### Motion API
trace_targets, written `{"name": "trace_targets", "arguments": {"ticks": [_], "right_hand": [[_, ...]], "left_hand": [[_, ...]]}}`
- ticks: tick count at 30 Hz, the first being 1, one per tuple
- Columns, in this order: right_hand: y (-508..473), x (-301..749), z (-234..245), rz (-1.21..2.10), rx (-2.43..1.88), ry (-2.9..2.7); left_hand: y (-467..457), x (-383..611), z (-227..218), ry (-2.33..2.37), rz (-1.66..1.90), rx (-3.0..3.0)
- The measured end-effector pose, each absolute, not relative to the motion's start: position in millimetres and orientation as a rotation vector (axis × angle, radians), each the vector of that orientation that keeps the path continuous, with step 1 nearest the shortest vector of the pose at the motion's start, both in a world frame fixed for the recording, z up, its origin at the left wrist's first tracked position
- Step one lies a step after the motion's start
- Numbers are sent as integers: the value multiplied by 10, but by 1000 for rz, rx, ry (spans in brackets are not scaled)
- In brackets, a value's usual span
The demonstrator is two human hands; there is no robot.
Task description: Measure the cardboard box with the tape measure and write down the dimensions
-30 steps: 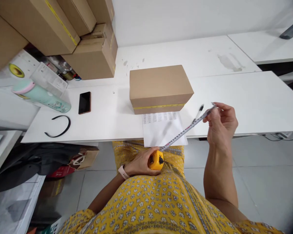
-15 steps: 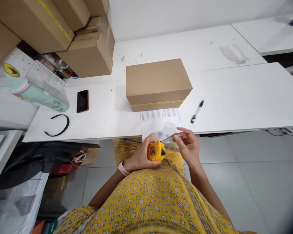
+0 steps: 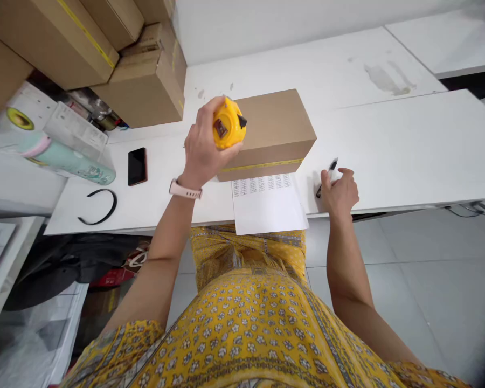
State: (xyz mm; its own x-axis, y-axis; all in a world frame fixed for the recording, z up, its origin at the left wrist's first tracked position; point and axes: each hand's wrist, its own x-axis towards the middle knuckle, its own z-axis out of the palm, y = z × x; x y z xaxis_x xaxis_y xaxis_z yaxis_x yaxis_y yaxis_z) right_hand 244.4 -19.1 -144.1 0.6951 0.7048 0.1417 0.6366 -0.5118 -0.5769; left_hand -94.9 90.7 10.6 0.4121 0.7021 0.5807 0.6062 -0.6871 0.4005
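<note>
My left hand [image 3: 205, 143] is wrapped around a yellow tape measure [image 3: 227, 125] with a black button, raised in front of the cardboard box [image 3: 275, 121]. No blade shows out of its case. On the right, my right hand [image 3: 341, 191] is at the table's front edge with its fingers curled around a black-capped pen [image 3: 333, 164]. The thumb crosses the pen's barrel, which the hand partly hides; the pen lies on the table. Between my hands, a printed sheet of paper [image 3: 267, 210] lies before the box and overhangs the edge.
On the white table [image 3: 388, 145] lie a phone [image 3: 137, 166], a black headband [image 3: 105, 215] and a mint-green bottle [image 3: 76, 161] at the left. Several cardboard boxes [image 3: 145, 86] are stacked at the back left. A yellow strip runs along the middle box's front.
My left hand has lifted the tape measure from my lap up and forward to the box. My right hand has left the strip at the tape measure and moved right to the pen.
</note>
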Motion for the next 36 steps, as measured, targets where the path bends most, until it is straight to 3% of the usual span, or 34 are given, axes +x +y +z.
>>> {"name": "trace_targets", "arguments": {"ticks": [6,12,15,18,24,30,36], "right_hand": [[-90,2550,-1482,208,-2365,-1191],[-386,2624,-1459,397,-1946,-886],[-845,2517,-1349,723,-1439,-641],[-1269,2306,-1158,860,-1346,-604],[-1157,1550,-873,1155,-1076,-852],[-529,868,-1137,1428,-1032,-891],[-143,607,-1477,1158,-1250,-1006]], "left_hand": [[1333,-795,-158,1199,990,2606],[321,-982,-723,1327,1268,2502],[-246,-1149,-1172,1339,1046,2430],[-546,-1273,-1489,1257,695,2450],[-548,-1333,-1524,1150,376,2521],[-574,-1213,-1544,1299,260,2665],[-599,-1038,-1796,1571,588,2607]]}}
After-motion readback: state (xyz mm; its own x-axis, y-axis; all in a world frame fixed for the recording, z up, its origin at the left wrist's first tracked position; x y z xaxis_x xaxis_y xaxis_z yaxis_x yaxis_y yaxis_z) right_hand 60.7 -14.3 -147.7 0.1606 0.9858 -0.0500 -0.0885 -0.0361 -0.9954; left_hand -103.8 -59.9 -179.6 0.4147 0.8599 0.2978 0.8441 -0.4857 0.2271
